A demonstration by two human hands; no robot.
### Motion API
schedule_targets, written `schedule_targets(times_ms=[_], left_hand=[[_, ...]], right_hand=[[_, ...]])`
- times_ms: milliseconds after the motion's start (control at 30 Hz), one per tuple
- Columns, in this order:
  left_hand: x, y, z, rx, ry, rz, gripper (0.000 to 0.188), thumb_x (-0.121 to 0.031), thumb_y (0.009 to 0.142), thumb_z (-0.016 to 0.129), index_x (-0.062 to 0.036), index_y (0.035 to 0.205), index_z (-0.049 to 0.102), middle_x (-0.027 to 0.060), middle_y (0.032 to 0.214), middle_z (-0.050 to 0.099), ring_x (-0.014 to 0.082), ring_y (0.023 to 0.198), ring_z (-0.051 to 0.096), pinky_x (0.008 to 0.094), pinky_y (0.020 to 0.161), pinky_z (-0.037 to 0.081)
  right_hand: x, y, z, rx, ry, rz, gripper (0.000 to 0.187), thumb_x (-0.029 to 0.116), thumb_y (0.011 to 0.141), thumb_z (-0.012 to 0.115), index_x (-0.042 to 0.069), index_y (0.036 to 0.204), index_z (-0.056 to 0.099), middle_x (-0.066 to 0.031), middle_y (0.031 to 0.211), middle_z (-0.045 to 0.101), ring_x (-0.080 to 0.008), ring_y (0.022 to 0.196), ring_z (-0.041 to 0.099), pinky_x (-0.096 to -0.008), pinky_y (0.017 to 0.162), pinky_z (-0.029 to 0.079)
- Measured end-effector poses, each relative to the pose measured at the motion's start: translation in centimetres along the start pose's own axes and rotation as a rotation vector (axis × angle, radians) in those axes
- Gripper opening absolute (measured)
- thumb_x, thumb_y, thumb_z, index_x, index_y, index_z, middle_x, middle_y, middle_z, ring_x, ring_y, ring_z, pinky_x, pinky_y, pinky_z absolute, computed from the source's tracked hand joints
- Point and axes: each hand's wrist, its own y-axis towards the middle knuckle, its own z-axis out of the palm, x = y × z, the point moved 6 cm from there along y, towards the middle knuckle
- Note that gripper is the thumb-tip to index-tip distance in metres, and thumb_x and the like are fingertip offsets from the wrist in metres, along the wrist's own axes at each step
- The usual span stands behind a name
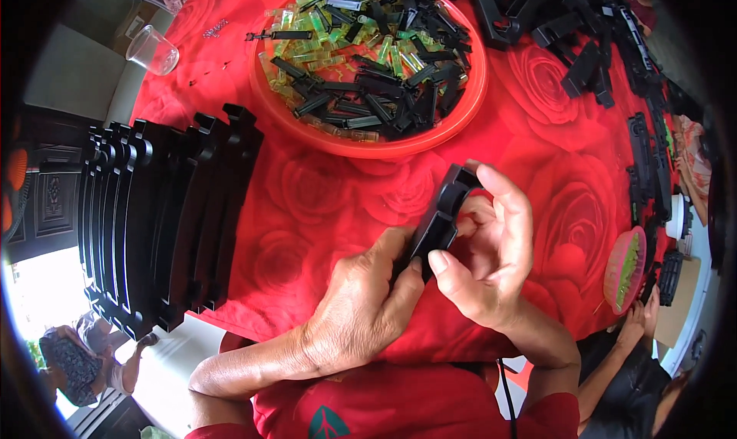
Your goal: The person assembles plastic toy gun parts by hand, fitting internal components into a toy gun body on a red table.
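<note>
Close in front of me, my left hand (355, 307) grips the lower end of a long black plastic part (439, 215), thumb and fingers closed round it. The part is tilted, its hooked upper end pointing away and to the right. My right hand (497, 264) curls about that upper end, the index fingertip on its top and the thumb close to its side. What the inner fingers of my right hand touch is partly hidden. Beyond both hands stands a red basin (368, 150) filled with small black plastic pieces (391, 101) and clear yellow-green vials (309, 55).
A row of long black parts (165, 216) stands at the left. More black parts (583, 32) lie heaped at the far right. A clear cup (153, 50) rests at the far left. At right, another person's hands (642, 318) are near a pink basket (623, 270) with green pieces.
</note>
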Motion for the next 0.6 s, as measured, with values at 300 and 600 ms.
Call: schedule_targets(times_ms=[300,600], left_hand=[[-1.1,0.1,0.2,0.119,-0.016,-0.165,0.024,-0.005,0.102,0.059,0.0036,0.125,0.061,0.0170,0.075,0.063,0.0277,0.066,0.067,0.0413,0.062,0.053],[-2.3,-0.1,-0.2,0.118,0.494,0.148,0.033,-0.005,0.090,0.069,0.0016,0.122,0.063,0.0216,0.094,0.069,0.0420,0.086,0.071,0.0523,0.072,0.058]], right_hand=[[0.6,0.8,-2.4,-0.151,0.014,0.182,0.076,0.013,0.088,0.085,-0.004,0.151,0.047,-0.0102,0.118,0.064,-0.0142,0.101,0.066,-0.0304,0.087,0.055],[2.5,2.0,-1.1,0.397,-0.642,0.027,0.041,0.009,0.073,0.085,0.002,0.113,0.076,-0.0114,0.099,0.075,-0.0305,0.088,0.070,-0.0407,0.080,0.056]])
